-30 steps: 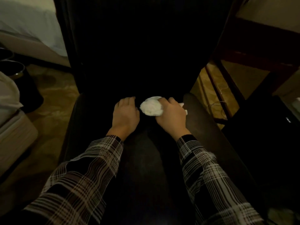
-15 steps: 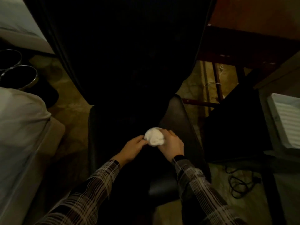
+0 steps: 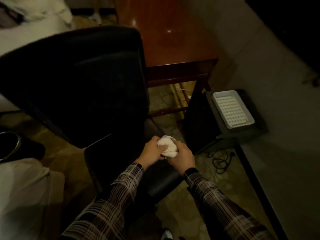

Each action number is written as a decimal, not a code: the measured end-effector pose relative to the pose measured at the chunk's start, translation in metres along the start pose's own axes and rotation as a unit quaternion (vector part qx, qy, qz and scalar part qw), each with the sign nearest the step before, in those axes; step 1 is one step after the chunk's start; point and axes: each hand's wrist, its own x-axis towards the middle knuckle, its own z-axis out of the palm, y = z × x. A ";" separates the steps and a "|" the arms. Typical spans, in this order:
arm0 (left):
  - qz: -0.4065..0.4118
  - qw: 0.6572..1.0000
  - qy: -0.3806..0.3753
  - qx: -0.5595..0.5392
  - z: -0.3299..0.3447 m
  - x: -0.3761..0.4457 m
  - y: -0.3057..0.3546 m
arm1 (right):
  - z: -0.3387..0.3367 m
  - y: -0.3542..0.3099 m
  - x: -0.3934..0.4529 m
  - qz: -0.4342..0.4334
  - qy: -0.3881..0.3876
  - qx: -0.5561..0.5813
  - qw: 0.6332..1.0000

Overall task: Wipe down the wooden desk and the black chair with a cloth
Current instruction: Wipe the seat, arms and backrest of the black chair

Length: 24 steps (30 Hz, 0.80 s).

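- Head view is showing both hands meeting over the front right corner of the black chair [image 3: 74,80] seat, with the white cloth [image 3: 167,147] bunched between them
- The left hand [image 3: 152,151] is curling its fingers into the near side of the wad, and the right hand [image 3: 181,157] is cupping it from the other side, so both are closing on the cloth rather than lying flat
- Whether the cloth is touching the seat or being held just above it is not clear in this dim light
- The cloth is looking soft, light and easily crushed; it is likely going to keep no shape of its own, so gathering it into a palm-filling pad and gripping the bulk, not a loose corner, seems the safer hold for pressing it along a surface
- The chair's padding is appearing smooth and faintly glossy, so the cloth is probably going to slide over it with little drag
- The tall backrest is rising at the left and blocking reach in that direction, while the seat's rounded front edge is falling away toward the patterned floor [image 3: 190,213]
- The wooden worktop [image 3: 173,32] is standing beyond the chair, with its top looking mostly bare and open for long strokes
- To the right, a white tray [image 3: 232,110] on a low dark stand and a loose cable [image 3: 220,161] on the floor are narrowing the standing room beside the wall
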 end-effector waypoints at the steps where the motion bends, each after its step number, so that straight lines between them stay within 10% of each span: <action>1: 0.006 1.000 -0.013 -0.004 0.001 0.000 0.014 | -0.012 -0.005 -0.001 0.007 0.008 -0.003 1.000; 13: 0.081 0.962 -0.261 -0.008 0.031 0.044 0.147 | -0.112 -0.018 0.011 0.156 0.210 0.116 0.958; 24: 0.093 0.959 -0.228 0.139 0.156 0.183 0.214 | -0.203 0.100 0.149 0.236 0.239 0.048 0.941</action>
